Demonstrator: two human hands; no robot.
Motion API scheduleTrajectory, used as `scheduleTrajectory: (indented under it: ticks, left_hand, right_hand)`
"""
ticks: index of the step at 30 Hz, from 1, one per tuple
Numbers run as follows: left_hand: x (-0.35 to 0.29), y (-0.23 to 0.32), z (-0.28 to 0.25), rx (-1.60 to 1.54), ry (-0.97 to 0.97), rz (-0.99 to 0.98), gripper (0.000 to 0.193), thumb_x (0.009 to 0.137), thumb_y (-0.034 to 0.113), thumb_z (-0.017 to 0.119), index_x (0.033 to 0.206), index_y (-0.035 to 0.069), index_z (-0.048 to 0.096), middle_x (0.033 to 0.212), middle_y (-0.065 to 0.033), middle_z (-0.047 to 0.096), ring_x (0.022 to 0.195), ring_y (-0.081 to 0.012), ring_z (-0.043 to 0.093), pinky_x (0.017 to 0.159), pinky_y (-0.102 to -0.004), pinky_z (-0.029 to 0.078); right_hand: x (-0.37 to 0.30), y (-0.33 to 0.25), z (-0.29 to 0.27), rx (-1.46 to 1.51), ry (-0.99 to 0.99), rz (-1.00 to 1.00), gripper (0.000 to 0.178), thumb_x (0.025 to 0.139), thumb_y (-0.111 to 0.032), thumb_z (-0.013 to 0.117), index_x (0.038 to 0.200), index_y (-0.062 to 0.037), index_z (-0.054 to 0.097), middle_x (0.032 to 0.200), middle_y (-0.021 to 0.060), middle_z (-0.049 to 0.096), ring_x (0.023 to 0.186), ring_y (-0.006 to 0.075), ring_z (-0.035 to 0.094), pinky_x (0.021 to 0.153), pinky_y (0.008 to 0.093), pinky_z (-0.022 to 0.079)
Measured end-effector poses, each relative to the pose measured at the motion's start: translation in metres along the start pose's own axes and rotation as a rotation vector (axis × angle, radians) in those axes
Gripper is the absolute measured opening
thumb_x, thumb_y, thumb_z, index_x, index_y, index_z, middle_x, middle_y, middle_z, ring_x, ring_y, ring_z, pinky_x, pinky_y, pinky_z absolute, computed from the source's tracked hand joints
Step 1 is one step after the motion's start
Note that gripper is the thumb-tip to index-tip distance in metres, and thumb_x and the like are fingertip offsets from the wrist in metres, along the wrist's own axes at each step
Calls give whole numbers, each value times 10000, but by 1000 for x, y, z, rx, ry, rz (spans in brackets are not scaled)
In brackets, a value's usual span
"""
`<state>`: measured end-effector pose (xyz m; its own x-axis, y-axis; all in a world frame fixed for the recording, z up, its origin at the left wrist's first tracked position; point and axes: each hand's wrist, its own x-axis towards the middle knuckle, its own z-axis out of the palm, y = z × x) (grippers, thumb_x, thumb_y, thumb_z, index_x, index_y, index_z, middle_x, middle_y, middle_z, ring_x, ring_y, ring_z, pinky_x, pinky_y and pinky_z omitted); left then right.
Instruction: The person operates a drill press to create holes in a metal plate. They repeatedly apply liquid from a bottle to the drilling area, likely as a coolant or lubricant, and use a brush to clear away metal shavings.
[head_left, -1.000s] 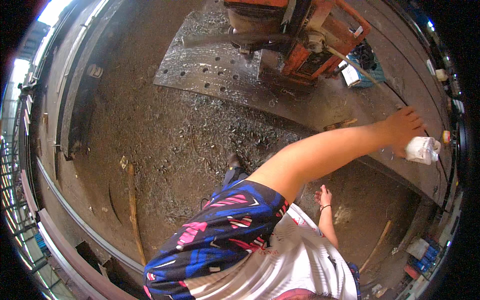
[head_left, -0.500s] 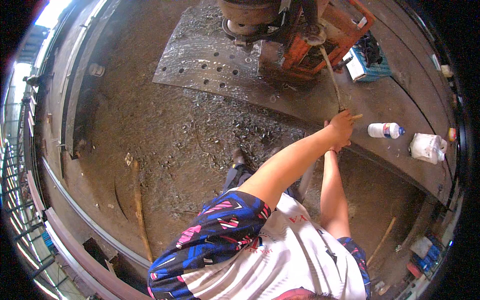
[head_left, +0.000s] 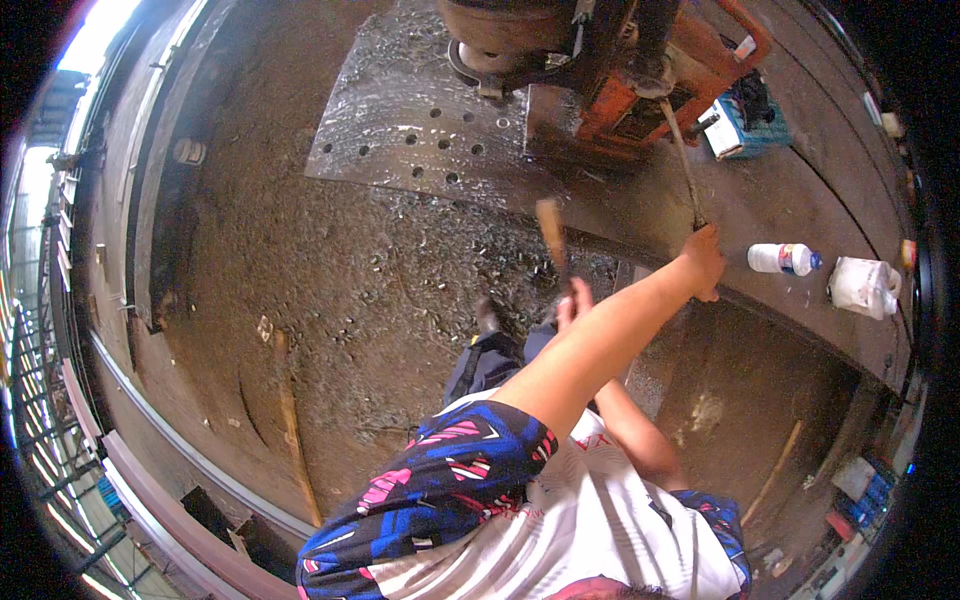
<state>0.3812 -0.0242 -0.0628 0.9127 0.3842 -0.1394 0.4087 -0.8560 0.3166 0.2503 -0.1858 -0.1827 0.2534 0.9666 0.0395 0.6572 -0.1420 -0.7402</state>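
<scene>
My left hand [head_left: 705, 262] is closed around the lower end of a long metal lever [head_left: 683, 165], which runs up to the drilling machine [head_left: 650, 75]. My right hand [head_left: 574, 302], partly behind my left forearm, is closed on a brush-like tool with a pale wooden end [head_left: 550, 228]. Motion blurs the tool, so its exact kind is unclear; its wooden end points up and away from me. Beyond it lies a steel plate [head_left: 385, 110] with several drilled holes, wet and strewn with shavings, under the machine's round head [head_left: 510, 50].
On the metal surface at right are a white bottle with a blue cap [head_left: 784, 259] and a whitish plastic jug [head_left: 862, 287]. A blue-and-white box [head_left: 735, 130] sits beside the machine's orange frame [head_left: 615, 105]. Metal shavings [head_left: 400, 250] cover the ground; a wooden stick [head_left: 290, 430] lies at left.
My right hand has come away from beside my left hand and swung left and nearer to me, with the wooden-ended tool. My left hand stays on the lever. The view has shifted slightly.
</scene>
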Motion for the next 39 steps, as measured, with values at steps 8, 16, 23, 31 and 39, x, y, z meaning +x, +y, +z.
scheduleTrajectory:
  ticks: [8, 16, 23, 31, 39]
  left_hand:
    - [3, -1, 15, -22, 136, -25, 774, 684, 651, 646, 1216, 89, 629, 1305, -172, 560, 1326, -337, 399, 1159, -485, 152]
    - [2, -4, 13, -78, 105, 20, 790, 680, 649, 662, 1233, 88, 616, 1354, -196, 518, 1352, -340, 368, 1179, -480, 110]
    - [0, -2, 9, -41, 91, 15, 814, 679, 677, 651, 1244, 92, 609, 1375, -205, 496, 1372, -343, 339, 1182, -479, 96]
    - [-3, -7, 12, -19, 150, 26, 807, 665, 683, 655, 1216, 94, 629, 1314, -193, 543, 1332, -330, 385, 1169, -466, 135]
    - [30, 2, 53, 133, 292, -70, 346, 880, 357, 576, 1109, 129, 701, 1175, -125, 646, 1278, -320, 456, 1116, -478, 231]
  right_hand:
    - [127, -106, 65, -299, -166, -63, 534, 916, -213, 527, 1427, -135, 388, 760, 197, 660, 630, 378, 641, 552, 496, 519]
    - [134, -108, 81, -60, -326, -379, 482, 889, -175, 551, 1368, -162, 491, 844, 182, 665, 735, 377, 651, 648, 468, 538]
    - [159, -115, 67, -337, -159, -5, 510, 934, -234, 497, 1434, -196, 406, 815, 183, 677, 672, 377, 651, 598, 490, 536]
    - [119, -115, 32, -149, -306, -334, 477, 877, -139, 557, 1351, -147, 506, 859, 175, 665, 720, 373, 644, 632, 468, 526]
    - [73, -57, -22, -78, -356, -303, 560, 892, -112, 538, 1435, -155, 409, 972, 191, 644, 748, 349, 641, 647, 442, 524]
